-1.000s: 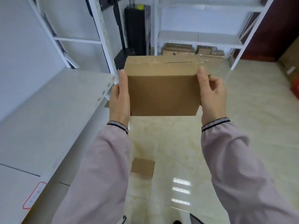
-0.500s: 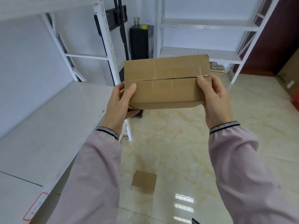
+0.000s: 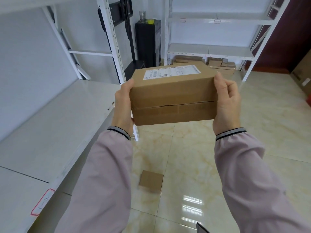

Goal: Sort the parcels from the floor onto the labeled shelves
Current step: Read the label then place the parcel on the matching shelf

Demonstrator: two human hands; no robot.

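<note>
I hold a brown cardboard parcel (image 3: 173, 96) in front of me at chest height, over the tiled floor. A white shipping label lies on its top face, and a taped seam runs across the side facing me. My left hand (image 3: 123, 105) grips its left end and my right hand (image 3: 226, 101) grips its right end. A white shelf (image 3: 50, 125) with a red-bordered label and small number tags on its front edge runs along my left. A small flat parcel (image 3: 151, 181) lies on the floor below.
A second white shelf rack (image 3: 210, 49) stands at the far end, with several brown parcels (image 3: 215, 63) on the floor beneath it. A black cabinet (image 3: 147, 42) stands beside it. Another cardboard box (image 3: 303, 71) sits at the right edge.
I have turned the parcel over in my hands, so the face with the shipping label is now on top and the seam side faces me. My view has tilted upward.
</note>
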